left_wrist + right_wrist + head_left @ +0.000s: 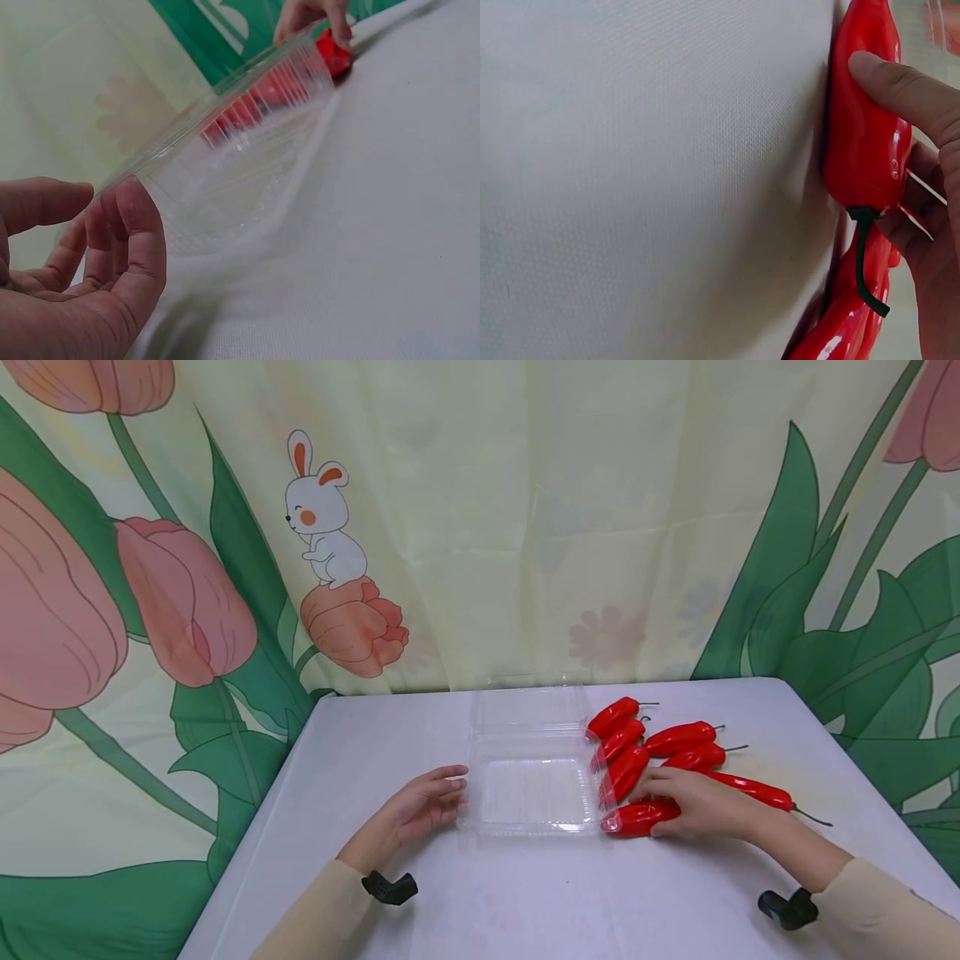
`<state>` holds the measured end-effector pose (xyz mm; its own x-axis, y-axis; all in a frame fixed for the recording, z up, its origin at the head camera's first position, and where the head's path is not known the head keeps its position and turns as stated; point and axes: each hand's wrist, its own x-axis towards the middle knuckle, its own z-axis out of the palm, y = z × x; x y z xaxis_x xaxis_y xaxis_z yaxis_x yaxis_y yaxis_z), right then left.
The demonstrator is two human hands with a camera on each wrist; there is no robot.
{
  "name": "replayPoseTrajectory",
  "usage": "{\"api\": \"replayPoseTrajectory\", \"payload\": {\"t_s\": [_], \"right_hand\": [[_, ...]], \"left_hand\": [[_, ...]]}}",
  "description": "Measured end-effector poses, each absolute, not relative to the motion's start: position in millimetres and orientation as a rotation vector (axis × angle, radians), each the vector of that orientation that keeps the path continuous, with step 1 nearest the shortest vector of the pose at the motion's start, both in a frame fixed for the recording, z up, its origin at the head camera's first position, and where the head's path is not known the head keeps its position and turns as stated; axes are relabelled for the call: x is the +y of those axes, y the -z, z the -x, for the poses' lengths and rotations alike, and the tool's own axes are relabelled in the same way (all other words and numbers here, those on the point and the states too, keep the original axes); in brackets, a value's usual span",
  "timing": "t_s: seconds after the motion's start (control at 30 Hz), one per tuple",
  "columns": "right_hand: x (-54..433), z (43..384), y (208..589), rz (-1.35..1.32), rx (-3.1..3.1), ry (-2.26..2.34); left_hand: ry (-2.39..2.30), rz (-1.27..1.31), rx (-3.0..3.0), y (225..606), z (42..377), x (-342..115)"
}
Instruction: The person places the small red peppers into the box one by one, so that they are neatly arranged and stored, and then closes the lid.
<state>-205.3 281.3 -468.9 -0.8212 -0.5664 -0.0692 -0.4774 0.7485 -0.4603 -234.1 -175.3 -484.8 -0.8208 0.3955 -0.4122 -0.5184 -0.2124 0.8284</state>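
Observation:
A clear plastic clamshell box [536,793] lies opened out on the table, its lid [531,706] folded back toward the curtain. At the near part's left edge is my left hand [427,806]; in the left wrist view its thumb and bent fingers [142,232] pinch the clear rim [161,154]. My right hand [697,802] holds the nearest red chili pepper [637,818], just right of the box. The right wrist view shows the thumb [900,86] across this glossy pepper [866,142] and other fingers behind it; its green stem [862,259] hangs free.
Several more red peppers [678,739] lie in a loose group right of the box, some touching its edge. One long pepper [757,789] is partly behind my right hand. A white cloth covers the table [517,893], and a printed curtain [480,527] hangs behind it.

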Motion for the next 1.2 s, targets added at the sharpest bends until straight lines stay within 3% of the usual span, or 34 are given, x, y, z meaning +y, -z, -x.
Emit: {"api": "replayPoseTrajectory", "payload": {"t_s": [0.57,1.2], "right_hand": [[291.1,207.6,463.8,0.937,2.814,0.644],[307.7,209.1,449.8,0.848,2.882,0.652]], "left_hand": [[-2.095,0.118,1.458,486.4,231.8,-172.9],[-2.108,0.133,1.444,490.8,231.4,-170.3]]}}
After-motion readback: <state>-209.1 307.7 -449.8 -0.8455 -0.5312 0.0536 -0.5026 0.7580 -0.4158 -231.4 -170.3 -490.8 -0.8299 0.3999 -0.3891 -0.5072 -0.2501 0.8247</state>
